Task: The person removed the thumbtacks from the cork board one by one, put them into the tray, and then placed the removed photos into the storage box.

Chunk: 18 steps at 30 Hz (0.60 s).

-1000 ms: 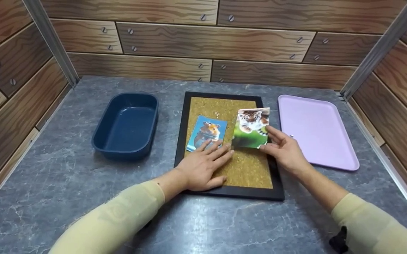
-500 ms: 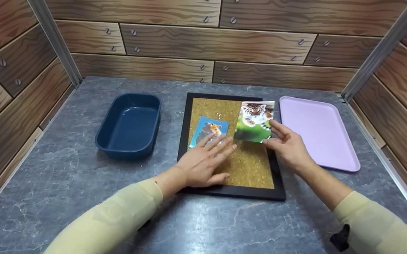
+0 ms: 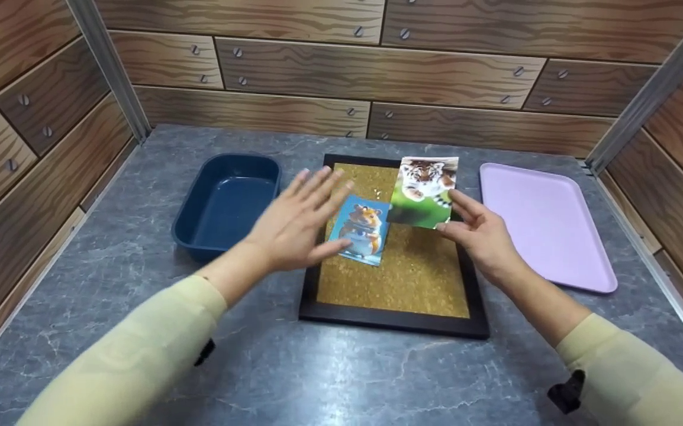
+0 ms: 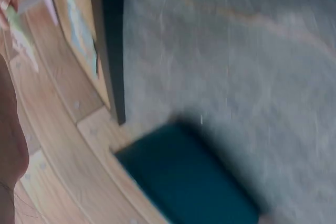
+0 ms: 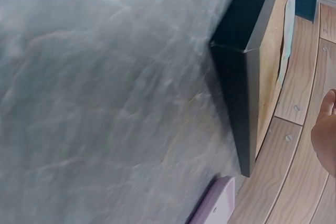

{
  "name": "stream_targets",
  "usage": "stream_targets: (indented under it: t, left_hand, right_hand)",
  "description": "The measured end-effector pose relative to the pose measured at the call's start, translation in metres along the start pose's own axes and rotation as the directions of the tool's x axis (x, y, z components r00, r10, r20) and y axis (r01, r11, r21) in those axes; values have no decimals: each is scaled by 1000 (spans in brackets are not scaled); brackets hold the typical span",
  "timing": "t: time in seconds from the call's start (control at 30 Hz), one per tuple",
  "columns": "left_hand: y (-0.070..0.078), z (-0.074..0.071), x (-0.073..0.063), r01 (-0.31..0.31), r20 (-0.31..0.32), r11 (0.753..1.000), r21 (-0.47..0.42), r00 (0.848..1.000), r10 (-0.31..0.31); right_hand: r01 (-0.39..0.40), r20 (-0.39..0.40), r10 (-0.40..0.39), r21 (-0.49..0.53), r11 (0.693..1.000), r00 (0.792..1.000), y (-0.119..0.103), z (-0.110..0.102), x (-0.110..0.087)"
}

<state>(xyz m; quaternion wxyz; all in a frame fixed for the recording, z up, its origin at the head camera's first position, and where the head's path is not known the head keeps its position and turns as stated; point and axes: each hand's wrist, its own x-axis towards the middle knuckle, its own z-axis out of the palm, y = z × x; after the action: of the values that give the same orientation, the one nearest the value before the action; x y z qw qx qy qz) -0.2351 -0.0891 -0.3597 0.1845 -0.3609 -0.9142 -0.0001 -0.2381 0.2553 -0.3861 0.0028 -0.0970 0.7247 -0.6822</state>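
Note:
In the head view my right hand (image 3: 483,239) pinches the right edge of a tiger picture card (image 3: 424,192) between thumb and fingers. That card is raised over the upper right of a black-framed cork board (image 3: 400,284). My left hand (image 3: 294,228), fingers straight and spread, hovers over the board's left edge beside a blue hamster picture card (image 3: 365,234). This second card lies on the cork, with its left edge partly behind my thumb. Part of my right hand (image 5: 326,132) shows at the right of the right wrist view.
Left of the board stands a deep blue plastic bin (image 3: 223,207), partly behind my left hand. A flat lilac tray (image 3: 545,225) lies to the right. Small shiny bits (image 3: 377,193) sit on the cork. Wood-patterned walls (image 3: 377,71) enclose the grey marbled table (image 3: 294,378).
My left hand has lifted off the hamster card and moved left and away, uncovering it. My right hand has raised the tiger card slightly towards the back. The head view has shifted a little.

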Motion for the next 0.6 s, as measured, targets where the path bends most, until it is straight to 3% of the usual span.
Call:
stream_targets:
  t: [0.33,0.6]
  left_hand:
    - [-49,-29,-25,127,4,992,4,992,-127]
    - [-95,-39,-55,301,61,953,-24,952,-300]
  right_hand:
    - [-19,31,18,51,999,999,-6,19,7]
    - [-5,58,5,-1,1000,998,-11,37,16]
